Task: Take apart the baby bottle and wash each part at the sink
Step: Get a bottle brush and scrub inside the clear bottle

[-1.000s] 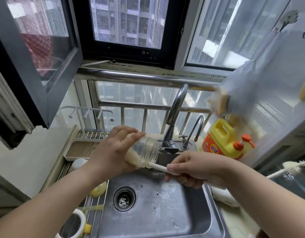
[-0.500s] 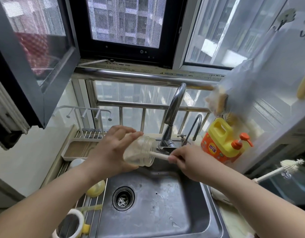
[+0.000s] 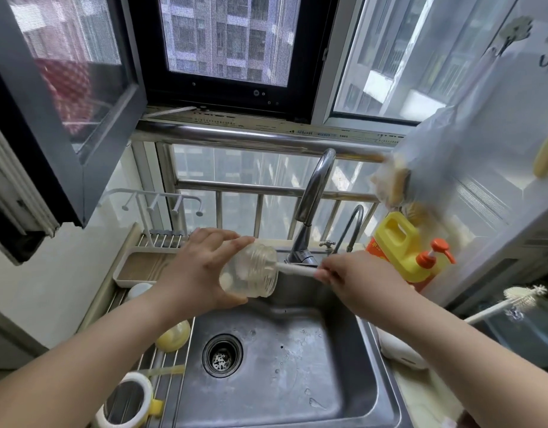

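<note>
open sink basin [image 3: 297, 359] below, faucet [image 3: 313, 199] behind

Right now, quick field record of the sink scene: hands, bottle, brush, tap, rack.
left hand: grips bottle body, held on its side over the sink, mouth toward the right
right hand: fingers pinch brush handle
brush: head inside the bottle
tap: no water visible
rack: yellow part, white ring
counter right: detergent jug, second brush

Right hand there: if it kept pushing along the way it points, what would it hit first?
Probably the bottle. The right hand points its brush handle into the bottle's open mouth, which the left hand holds over the sink.
</note>
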The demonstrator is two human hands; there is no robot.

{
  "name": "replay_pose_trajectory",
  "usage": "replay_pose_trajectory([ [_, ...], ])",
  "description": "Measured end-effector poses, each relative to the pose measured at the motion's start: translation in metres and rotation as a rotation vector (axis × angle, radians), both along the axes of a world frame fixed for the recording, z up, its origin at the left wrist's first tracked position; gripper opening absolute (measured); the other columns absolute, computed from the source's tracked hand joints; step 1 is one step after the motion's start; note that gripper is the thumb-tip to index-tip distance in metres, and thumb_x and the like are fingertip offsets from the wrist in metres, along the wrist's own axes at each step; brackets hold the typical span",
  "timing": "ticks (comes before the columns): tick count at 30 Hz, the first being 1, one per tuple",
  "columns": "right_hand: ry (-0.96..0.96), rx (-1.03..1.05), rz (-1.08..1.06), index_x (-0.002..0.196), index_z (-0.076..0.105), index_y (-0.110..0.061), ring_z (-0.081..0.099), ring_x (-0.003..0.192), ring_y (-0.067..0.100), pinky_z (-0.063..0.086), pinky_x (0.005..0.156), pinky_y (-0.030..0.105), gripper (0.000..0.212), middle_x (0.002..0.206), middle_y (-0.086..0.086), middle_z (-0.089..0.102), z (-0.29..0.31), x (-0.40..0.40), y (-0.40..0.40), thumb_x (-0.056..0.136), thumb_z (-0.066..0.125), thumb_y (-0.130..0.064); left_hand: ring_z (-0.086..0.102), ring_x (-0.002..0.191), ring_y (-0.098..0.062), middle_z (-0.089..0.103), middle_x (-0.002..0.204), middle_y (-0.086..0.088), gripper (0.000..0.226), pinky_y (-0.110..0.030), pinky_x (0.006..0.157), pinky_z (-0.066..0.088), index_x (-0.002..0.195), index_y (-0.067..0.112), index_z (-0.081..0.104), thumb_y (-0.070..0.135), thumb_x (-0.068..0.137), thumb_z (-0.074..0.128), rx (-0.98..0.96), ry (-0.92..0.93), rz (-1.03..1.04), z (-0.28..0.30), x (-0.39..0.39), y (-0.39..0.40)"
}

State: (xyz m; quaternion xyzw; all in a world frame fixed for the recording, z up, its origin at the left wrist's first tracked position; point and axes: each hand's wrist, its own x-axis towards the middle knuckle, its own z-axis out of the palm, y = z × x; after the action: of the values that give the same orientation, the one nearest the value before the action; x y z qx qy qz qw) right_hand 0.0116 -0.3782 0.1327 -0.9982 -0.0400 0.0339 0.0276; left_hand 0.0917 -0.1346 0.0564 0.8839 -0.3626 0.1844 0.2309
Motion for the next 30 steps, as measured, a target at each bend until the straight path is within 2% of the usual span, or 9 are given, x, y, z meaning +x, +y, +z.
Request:
replay_pose_trajectory([
  [4,-0.078,-0.119,0.05,0.092,0.052,-0.031,0.058,0.087,0.019,0.032,0.059,0.029,0.02,0.086,-0.008,0.054,-0.003,0.002,-0.001,0.1,0.034,-0.037,0.051,0.107,-0.027,0.062,0.114,-0.005,0.086,-0.04,0.086,0.046,0.127,0.023,0.053,0.059,0.051,0.067,0.035,-0.024,-0.004,0.004,0.001,-0.001],
  [10,0.565,0.57,-0.091,0.08,0.062,-0.022,0.041,0.045,0.009,0.033,0.043,0.021,0.034,0.052,-0.009,0.047,-0.006,-0.005,0.005,0.1,0.04,-0.038,0.046,0.105,-0.023,0.064,0.111,-0.008,0.077,-0.045,0.084,0.048,0.12,0.017,0.059,0.062,0.057,0.062,0.012,-0.117,0.044,-0.004,-0.005,0.001],
  [14,0.83,0.953,-0.179,0.086,0.063,-0.014,0.031,0.042,0.006,0.026,0.039,0.016,0.036,0.052,-0.007,0.037,0.001,-0.009,0.001,0.102,0.037,-0.035,0.048,0.107,-0.026,0.063,0.115,-0.008,0.08,-0.056,0.088,0.045,0.123,0.024,0.05,0.062,0.055,0.068,-0.001,-0.122,0.071,-0.004,-0.004,0.003],
  [17,0.645,0.608,-0.123,0.074,0.059,-0.024,0.039,0.049,0.009,0.032,0.046,0.021,0.036,0.059,-0.006,0.045,-0.002,-0.01,0.008,0.1,0.039,-0.04,0.052,0.107,-0.029,0.063,0.114,-0.007,0.085,-0.058,0.089,0.046,0.125,0.026,0.047,0.059,0.052,0.075,0.081,-0.1,0.075,-0.01,-0.006,0.004],
  [20,0.191,0.071,0.025,0.072,0.044,-0.026,0.051,0.067,0.016,0.033,0.052,0.028,0.03,0.074,-0.005,0.053,-0.002,-0.004,0.009,0.1,0.04,-0.036,0.052,0.108,-0.028,0.062,0.117,-0.004,0.084,-0.049,0.088,0.049,0.128,0.028,0.05,0.068,0.055,0.057,0.044,0.037,0.112,-0.008,-0.008,0.003],
  [22,-0.159,-0.203,0.156,0.075,0.046,-0.025,0.056,0.061,0.02,0.02,0.044,0.025,0.021,0.072,-0.003,0.056,-0.004,0.001,0.004,0.091,0.059,-0.028,0.048,0.113,-0.026,0.059,0.121,-0.003,0.09,-0.041,0.091,0.045,0.131,0.027,0.052,0.071,0.053,0.056,0.028,0.119,0.103,-0.006,-0.007,0.002],
  [25,-0.344,-0.277,0.206,0.07,0.057,-0.023,0.055,0.044,0.02,0.007,0.043,0.017,0.025,0.059,-0.004,0.054,-0.005,0.003,-0.001,0.068,0.081,-0.018,0.048,0.11,-0.026,0.059,0.118,-0.003,0.09,-0.04,0.09,0.044,0.13,0.023,0.055,0.069,0.053,0.057,0.013,0.114,0.059,0.0,-0.007,0.001],
  [28,-0.006,-0.083,0.088,0.075,0.045,-0.026,0.06,0.075,0.023,0.035,0.054,0.029,0.021,0.079,-0.002,0.056,-0.012,0.001,0.004,0.095,0.051,-0.028,0.046,0.106,-0.024,0.062,0.113,-0.005,0.084,-0.041,0.08,0.051,0.127,0.023,0.055,0.064,0.054,0.062,0.028,0.028,0.031,-0.001,-0.008,0.002],
  [30,0.279,0.115,0.023,0.073,0.049,-0.026,0.055,0.071,0.02,0.04,0.061,0.03,0.029,0.078,0.0,0.057,-0.015,-0.001,0.005,0.099,0.041,-0.036,0.045,0.107,-0.023,0.062,0.114,-0.004,0.085,-0.045,0.077,0.053,0.127,0.029,0.05,0.058,0.05,0.075,0.044,-0.012,0.039,-0.006,-0.009,0.001],
])
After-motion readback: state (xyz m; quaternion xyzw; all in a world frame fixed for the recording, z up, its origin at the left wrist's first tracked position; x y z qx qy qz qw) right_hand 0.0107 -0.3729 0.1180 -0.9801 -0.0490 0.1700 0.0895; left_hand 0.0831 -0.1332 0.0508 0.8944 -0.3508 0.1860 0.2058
